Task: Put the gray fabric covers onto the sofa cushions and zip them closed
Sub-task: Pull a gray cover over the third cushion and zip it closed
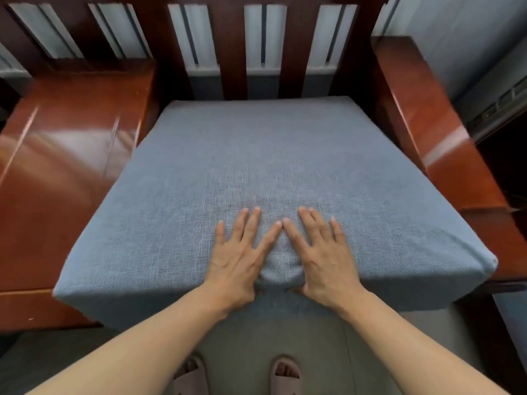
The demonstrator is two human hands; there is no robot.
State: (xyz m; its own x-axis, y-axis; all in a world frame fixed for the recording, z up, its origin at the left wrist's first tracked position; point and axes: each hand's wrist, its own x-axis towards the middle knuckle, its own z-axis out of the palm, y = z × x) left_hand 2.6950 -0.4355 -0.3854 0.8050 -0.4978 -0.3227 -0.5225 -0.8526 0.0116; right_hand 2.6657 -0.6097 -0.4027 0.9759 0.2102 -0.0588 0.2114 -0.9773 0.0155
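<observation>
Covered cushion (273, 172) seated in the wooden sofa frame (71, 155), between the two glossy armrests, back edge against the slatted backrest (231, 47), front edge overhanging toward the floor (256, 352). Gray fabric cover (385, 223) drawn over the whole top face and down the visible front and side walls; no zipper in sight from here, so closed or not cannot be told. Left hand (242, 252) and right hand (322, 249) both flat on the top face near the front edge, fingers straight and spread, index tips touching to form a peak, thumbs tucked down at the front rim, holding nothing. Between the palms a small puffed bulge of fabric (281, 266), probably slack gathered toward the middle. Step in hand looks like smoothing and seating the finished cushion. Best done with flat palms swept outward from that bulge toward the front corners, pressure even on both sides, so slack travels to the seams rather than folding. Worth checking the right front corner (492, 262), where the cover peaks a little, and squaring the cushion against both armrests. Pinching or dragging with fingertips likely to raise new wrinkles
</observation>
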